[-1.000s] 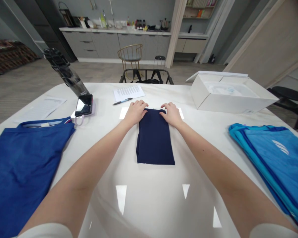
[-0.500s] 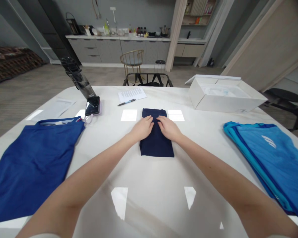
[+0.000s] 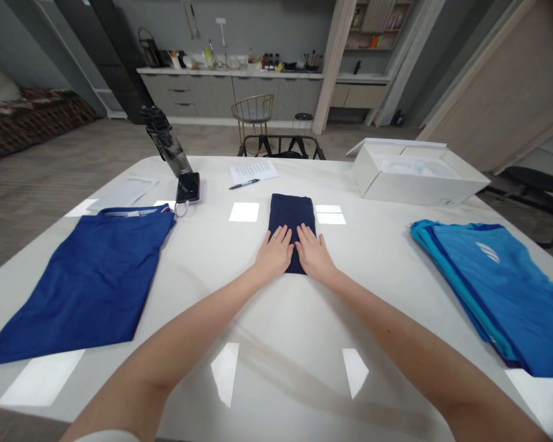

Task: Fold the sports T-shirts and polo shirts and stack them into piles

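Note:
A dark navy garment point(image 3: 292, 210), folded into a neat upright rectangle, lies flat on the white table point(image 3: 276, 344). My left hand point(image 3: 275, 250) rests palm down on its lower left part, fingers stretched out. Beside it my right hand point(image 3: 314, 253) lies flat on the lower right part, fingers spread. The two hands nearly meet over the cloth and hide much of its lower half. To the left a blue shirt point(image 3: 96, 276) is spread on the table, its collar pointing away from me. At the right lies a pile of blue and teal shirts point(image 3: 498, 276).
An open white box point(image 3: 405, 187) stands at the back right. Toward the back left are a clear bottle point(image 3: 170, 147), a phone point(image 3: 188, 187) and a sheet of paper point(image 3: 124, 191). A printed page point(image 3: 255, 170) and a pen point(image 3: 244, 183) lie behind the navy garment.
Both my hands have slid toward me, from the middle of the navy garment to its lower part. The view has shifted slightly.

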Demonstrator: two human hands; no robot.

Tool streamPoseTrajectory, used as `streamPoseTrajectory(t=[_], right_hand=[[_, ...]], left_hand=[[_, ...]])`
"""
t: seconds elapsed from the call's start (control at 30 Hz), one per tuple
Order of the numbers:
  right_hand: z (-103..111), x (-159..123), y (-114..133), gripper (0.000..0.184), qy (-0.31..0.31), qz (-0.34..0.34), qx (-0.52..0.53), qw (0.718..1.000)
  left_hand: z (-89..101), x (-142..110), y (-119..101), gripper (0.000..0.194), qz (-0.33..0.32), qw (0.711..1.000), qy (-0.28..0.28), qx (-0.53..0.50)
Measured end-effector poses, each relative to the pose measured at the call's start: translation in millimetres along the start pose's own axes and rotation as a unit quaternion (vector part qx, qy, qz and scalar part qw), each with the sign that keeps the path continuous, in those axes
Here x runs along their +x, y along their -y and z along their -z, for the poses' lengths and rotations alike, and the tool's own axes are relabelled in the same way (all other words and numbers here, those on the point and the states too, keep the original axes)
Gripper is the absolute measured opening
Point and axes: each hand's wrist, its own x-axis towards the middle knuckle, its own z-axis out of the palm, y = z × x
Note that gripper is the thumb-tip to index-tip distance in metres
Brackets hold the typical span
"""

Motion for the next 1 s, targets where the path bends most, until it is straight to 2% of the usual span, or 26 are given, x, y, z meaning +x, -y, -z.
streamPoseTrajectory(t=[0.1, 0.2, 0.3, 0.4, 0.5, 0.63, 0.73, 0.83, 0.9, 1.0], right_hand=[[1, -15, -3, 0.059, 0.026, -0.018, -0.024, 0.999], [9, -23, -16, 0.061, 0.043, -0.024, -0.058, 0.997], [16, -33, -21, 0.062, 0.039, -0.007, -0.07, 0.997], [19, -51, -14, 0.059, 0.049, 0.054, -0.04, 0.997], [25, -73, -5, 0.053, 0.049, 0.102, -0.023, 0.993], [36, -89, -6, 0.036, 0.034, 0.12, -0.06, 0.99], [40, -90, -10, 0.038, 0.032, 0.123, -0.103, 0.987], [42, -92, -7, 0.039, 0.033, 0.121, -0.114, 0.985], [48, -103, -1, 0.038, 0.048, 0.12, -0.097, 0.987], [64, -139, 13, 0.037, 0.112, 0.137, -0.033, 0.984]], left_hand=[[-0.6, -18, 3, 0.06, 0.028, 0.999, 0.012, 0.038], [7.4, -29, 12, 0.063, 0.01, 0.998, 0.023, 0.061], [18.4, -37, 20, 0.064, -0.045, 0.997, 0.029, 0.058], [25.3, -48, 20, 0.063, -0.129, 0.99, 0.037, 0.033], [29.2, -61, 18, 0.052, -0.161, 0.986, 0.034, 0.033], [35.2, -70, 15, 0.04, -0.14, 0.985, 0.031, 0.095], [38.3, -70, 12, 0.028, -0.114, 0.982, 0.049, 0.14], [42.6, -74, 4, 0.024, -0.097, 0.983, 0.054, 0.149], [48.7, -86, -4, 0.021, -0.115, 0.981, 0.057, 0.144], [62.9, -122, -22, 0.014, -0.176, 0.973, 0.08, 0.123]])
